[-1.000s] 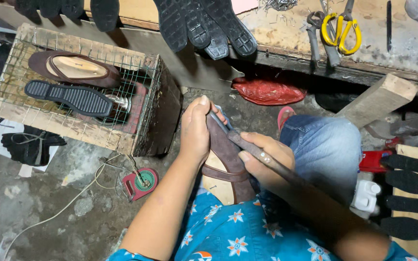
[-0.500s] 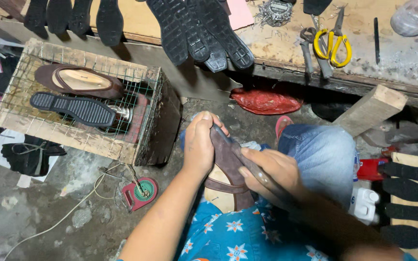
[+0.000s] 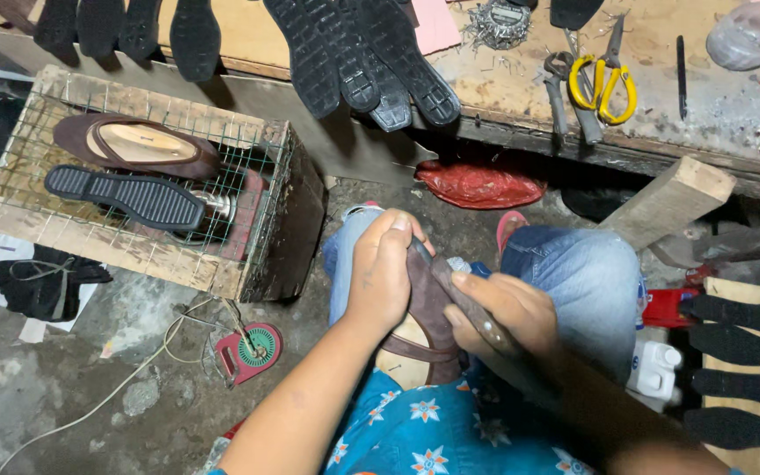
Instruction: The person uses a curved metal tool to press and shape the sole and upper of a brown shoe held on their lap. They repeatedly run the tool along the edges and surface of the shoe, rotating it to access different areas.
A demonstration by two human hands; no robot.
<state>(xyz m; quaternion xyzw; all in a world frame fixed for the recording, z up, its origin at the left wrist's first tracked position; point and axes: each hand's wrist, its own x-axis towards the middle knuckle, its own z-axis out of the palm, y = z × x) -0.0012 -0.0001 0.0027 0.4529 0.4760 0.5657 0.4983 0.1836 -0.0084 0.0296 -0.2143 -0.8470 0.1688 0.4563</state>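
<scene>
On my lap between my jeans-clad knees lies a brown shoe upper (image 3: 424,330) on a wooden last. My left hand (image 3: 382,273) grips its toe end from above. My right hand (image 3: 507,310) holds a long dark metal tool (image 3: 468,308) laid along the shoe's right edge, index finger stretched along the tool. The tool's tip is hidden near my left fingers.
A wire-mesh wooden crate (image 3: 248,264) at left carries a brown shoe (image 3: 134,145) and a black sole (image 3: 125,195). Black soles (image 3: 362,62) hang over the workbench edge (image 3: 521,141), with yellow-handled scissors (image 3: 604,84) and nails on top. A wooden block (image 3: 670,198) and red bag (image 3: 477,185) lie ahead.
My view has shifted slightly downward and my hands sit lower in frame. Both hands keep the same hold on the shoe and tool.
</scene>
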